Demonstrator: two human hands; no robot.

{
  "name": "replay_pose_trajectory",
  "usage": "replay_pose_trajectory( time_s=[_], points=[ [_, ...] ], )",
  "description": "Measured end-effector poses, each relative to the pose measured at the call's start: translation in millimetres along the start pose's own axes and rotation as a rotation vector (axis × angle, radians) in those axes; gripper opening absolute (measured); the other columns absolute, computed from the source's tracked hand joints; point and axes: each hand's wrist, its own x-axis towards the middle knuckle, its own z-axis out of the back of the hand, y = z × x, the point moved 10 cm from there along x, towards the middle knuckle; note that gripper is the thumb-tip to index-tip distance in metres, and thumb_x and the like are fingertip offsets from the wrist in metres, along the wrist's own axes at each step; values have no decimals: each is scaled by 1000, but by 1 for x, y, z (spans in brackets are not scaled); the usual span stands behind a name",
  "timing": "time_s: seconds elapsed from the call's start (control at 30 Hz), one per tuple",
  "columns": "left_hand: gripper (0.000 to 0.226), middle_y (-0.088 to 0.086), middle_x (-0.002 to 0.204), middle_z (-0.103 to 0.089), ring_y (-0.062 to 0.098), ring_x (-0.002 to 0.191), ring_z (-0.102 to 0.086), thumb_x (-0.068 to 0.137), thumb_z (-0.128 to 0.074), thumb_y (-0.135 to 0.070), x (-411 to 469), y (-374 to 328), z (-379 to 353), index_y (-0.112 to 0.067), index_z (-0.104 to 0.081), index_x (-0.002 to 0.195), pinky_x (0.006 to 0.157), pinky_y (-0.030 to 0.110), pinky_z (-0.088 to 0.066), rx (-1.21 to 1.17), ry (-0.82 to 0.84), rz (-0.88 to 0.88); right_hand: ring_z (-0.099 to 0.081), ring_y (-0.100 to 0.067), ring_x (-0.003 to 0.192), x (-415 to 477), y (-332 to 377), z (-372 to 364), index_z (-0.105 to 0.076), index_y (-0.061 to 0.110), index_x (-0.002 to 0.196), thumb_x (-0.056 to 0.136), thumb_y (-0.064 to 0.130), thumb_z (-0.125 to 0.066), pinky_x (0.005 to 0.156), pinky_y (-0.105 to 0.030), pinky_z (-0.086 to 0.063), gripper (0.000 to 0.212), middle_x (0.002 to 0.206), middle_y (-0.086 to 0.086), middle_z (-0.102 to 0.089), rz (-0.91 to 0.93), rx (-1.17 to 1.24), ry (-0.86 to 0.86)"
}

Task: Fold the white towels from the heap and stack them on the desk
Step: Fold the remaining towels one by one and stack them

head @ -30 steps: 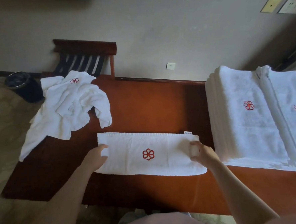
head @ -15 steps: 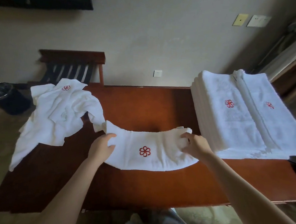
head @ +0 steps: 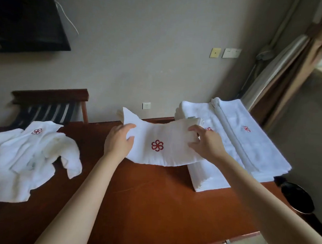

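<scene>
Red-brown wood fills the head view: the desk (head: pixel 142 196) runs wide across the frame. At its left edge sprawls the heap of unfolded white towels (head: pixel 28 157), one red flower emblem facing up, part of the heap hanging off the desk's side. Behind it stands a dark slatted luggage rack (head: pixel 50 105). Up on the wall are a black television (head: pixel 25 15), a wall socket (head: pixel 146 105) and a switch plate (head: pixel 231 53), with a curtain (head: pixel 291 73) at the far right. The stack of folded towels (head: pixel 249 146) sits on the desk's right side, and a black bin (head: pixel 297 198) is on the floor just past that corner.

And here's the action: the folded towel (head: pixel 166 146) is up in the air above the desk, sagging in the middle, its red emblem towards the camera. Left hand (head: pixel 118 142) grips the towel's left end, thumb across the top face. Right hand (head: pixel 206 143) pinches the right end, fingers spread above and thumb below, directly in front of the stack.

The right hand and the towel's end cover most of the stack's nearer emblem. The left hand's fingers go under the cloth and can't be seen. The television is cut off by the frame's left and top edges.
</scene>
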Motion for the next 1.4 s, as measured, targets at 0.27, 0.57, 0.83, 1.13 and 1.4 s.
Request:
replay_pose_trajectory(
  time_s=[0.27, 0.57, 0.83, 1.13, 1.4],
  points=[
    [43, 5, 110, -62, 29, 107, -47, 88, -50, -4, 79, -156, -40, -23, -56, 126, 88, 37, -38, 268, -63, -242, -59, -23, 79, 26, -102, 70, -62, 22, 116, 72, 15, -70, 63, -26, -34, 45, 79, 6, -59, -200, 187, -217],
    [41, 0, 101, -59, 26, 104, -47, 82, -49, 4, 131, -303, -96, -22, -60, 111, 75, 32, -23, 607, -53, -485, -64, -23, 83, -14, -197, 21, -61, 18, 108, 71, 10, -74, 76, -40, -56, 40, 96, -3, -64, -741, 1001, -285],
    [42, 1, 107, -53, 25, 106, -45, 78, -50, 4, 93, -352, -154, -22, -56, 112, 80, 33, -27, 667, 66, -731, -53, -18, 67, -91, -209, -71, -55, 18, 118, 77, 8, -71, 57, -26, -40, 45, 99, -8, -63, -1032, 1192, -14],
    [44, 1, 110, -52, 25, 108, -44, 79, -50, 1, 65, -340, -174, -22, -53, 117, 78, 32, -25, 690, 122, -820, -59, -19, 75, -105, -206, -79, -55, 25, 98, 76, 2, -65, 68, -34, -56, 33, 101, -2, -56, -1078, 1264, -328],
    [48, 9, 129, -48, 26, 106, -45, 80, -48, 3, 59, -336, -175, -21, -53, 121, 77, 33, -24, 668, 120, -879, -61, -17, 66, -120, -203, -82, -36, 33, 126, 82, 37, -60, 53, -27, -45, 49, 80, 6, -62, -955, 500, 60]
  ],
)
